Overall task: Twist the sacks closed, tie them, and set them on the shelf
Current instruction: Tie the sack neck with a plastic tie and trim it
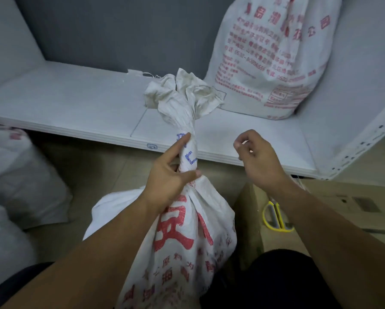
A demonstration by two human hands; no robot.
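the white woven plastic sack with red print (182, 230) stands on the floor (86, 170), its neck (187, 157) twisted into a tight rope and gripped by the left hand (169, 175); no tie shows yet. right of the sack the right hand (257, 157) hovers with fingers (242, 139) curled, whether pinching string i cannot tell. beyond the sack, the white metal shelf (75, 103) already holds another printed sack (269, 63).

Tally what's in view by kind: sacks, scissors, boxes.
Sacks: 3 (twisted sack gripped by the left hand; second sack on the shelf; blurred sack on the floor at left; the white bulk nearer the camera is unclear and not counted)
Scissors: 1
Cardboard box: 1
Total: 5
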